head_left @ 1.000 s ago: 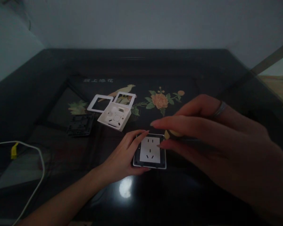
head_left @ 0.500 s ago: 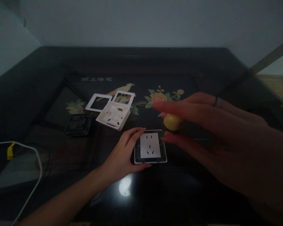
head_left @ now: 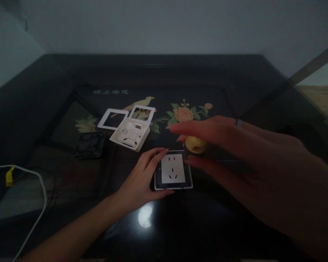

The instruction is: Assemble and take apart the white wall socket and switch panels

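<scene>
A wall socket (head_left: 173, 169) with a white slotted face, a dark frame and a white edge lies on the dark table. My left hand (head_left: 142, 178) grips its left side, thumb at the near edge and fingers at the far edge. Over the socket's right side, my right hand (head_left: 243, 163) is closed around a yellow-handled screwdriver (head_left: 196, 144). The handle is seen nearly end-on, and its shaft and tip are hidden. A small brass screw (head_left: 160, 169) shows at the socket's left; the right side is partly covered by my right fingertips.
Beyond my left hand are an open white back box (head_left: 131, 134) and two white cover frames, one (head_left: 105, 118) left and one (head_left: 152, 117) right. A black socket module (head_left: 89, 145) lies left of them. A white cable (head_left: 43, 185) with a yellow tag (head_left: 9, 177) runs along the left.
My right hand has shifted slightly left and turned, and the yellow handle has moved a little left and down with it. My left hand stays on the socket.
</scene>
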Available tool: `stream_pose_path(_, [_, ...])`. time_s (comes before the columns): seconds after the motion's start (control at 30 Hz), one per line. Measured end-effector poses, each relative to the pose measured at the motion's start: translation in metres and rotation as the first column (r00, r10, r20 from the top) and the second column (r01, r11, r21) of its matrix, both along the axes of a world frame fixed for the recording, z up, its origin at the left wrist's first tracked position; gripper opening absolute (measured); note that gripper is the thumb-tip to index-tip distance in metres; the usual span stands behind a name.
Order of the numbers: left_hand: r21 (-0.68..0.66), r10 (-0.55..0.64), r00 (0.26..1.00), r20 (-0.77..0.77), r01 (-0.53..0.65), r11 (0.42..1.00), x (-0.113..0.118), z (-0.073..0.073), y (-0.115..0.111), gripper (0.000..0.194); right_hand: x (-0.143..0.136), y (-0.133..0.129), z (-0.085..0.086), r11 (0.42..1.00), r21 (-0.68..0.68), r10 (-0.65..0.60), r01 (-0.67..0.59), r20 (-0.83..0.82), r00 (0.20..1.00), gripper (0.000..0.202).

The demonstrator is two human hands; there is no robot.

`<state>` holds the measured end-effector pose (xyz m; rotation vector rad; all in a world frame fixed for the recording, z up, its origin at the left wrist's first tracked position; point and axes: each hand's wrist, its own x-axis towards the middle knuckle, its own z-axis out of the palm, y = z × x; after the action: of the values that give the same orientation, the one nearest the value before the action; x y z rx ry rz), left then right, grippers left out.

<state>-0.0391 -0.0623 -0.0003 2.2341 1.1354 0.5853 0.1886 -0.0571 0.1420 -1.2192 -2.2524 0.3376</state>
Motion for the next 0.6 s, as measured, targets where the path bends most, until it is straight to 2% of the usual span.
stream_pose_path(0.07, [-0.006,0.000,1.000,-0.001,0.000,1.000,0.0000,0.0007,0.0000,0.098,0.0066,0.0017,0.0057,0.996,-0.038,0.077,-0.077,0.021,0.997,0.038])
stream_pose_path(0.13, [-0.008,-0.006,1.000,0.004,0.006,1.000,0.0003,0.0013,0.0002,0.099,0.0111,0.0035,0.0085,0.991,-0.030,0.128,-0.127,0.030,0.991,0.032])
stream_pose_path(0.2, [-0.012,-0.012,1.000,0.007,0.012,1.000,0.0005,0.0018,0.0004,0.100,0.0111,0.0046,0.0076,0.994,0.060,0.094,-0.095,0.019,0.995,0.024])
stream_pose_path(0.27, [-0.023,-0.014,1.000,0.003,0.014,1.000,0.0006,0.0023,0.0004,0.098,0.0075,0.0046,0.0050,0.984,0.177,-0.004,0.003,0.004,1.000,0.016])
stream_pose_path(0.33, [-0.031,-0.007,1.000,0.003,0.007,0.999,0.0005,0.0027,0.0003,0.097,0.0039,0.0034,0.0038,0.972,0.232,-0.049,0.046,0.008,0.999,0.013])
stream_pose_path(0.4, [-0.033,-0.001,1.000,0.002,0.001,0.999,0.0003,0.0029,0.0000,0.098,0.0038,0.0017,0.0055,0.982,0.188,-0.032,0.026,0.028,0.999,0.028])
stream_pose_path(0.47, [-0.030,-0.003,1.000,-0.001,0.003,1.000,-0.0001,0.0029,-0.0003,0.098,0.0077,0.0007,0.0086,0.996,0.089,0.027,-0.031,0.047,0.999,0.037])
stream_pose_path(0.53, [-0.028,-0.005,1.000,-0.008,0.004,1.000,-0.0004,0.0027,-0.0006,0.097,0.0121,0.0008,0.0103,0.996,0.009,0.085,-0.085,0.056,0.995,0.038])
stream_pose_path(0.6, [-0.027,-0.001,1.000,-0.006,0.001,1.000,-0.0007,0.0022,-0.0009,0.097,0.0131,0.0019,0.0088,0.991,0.008,0.130,-0.131,0.050,0.990,0.031])
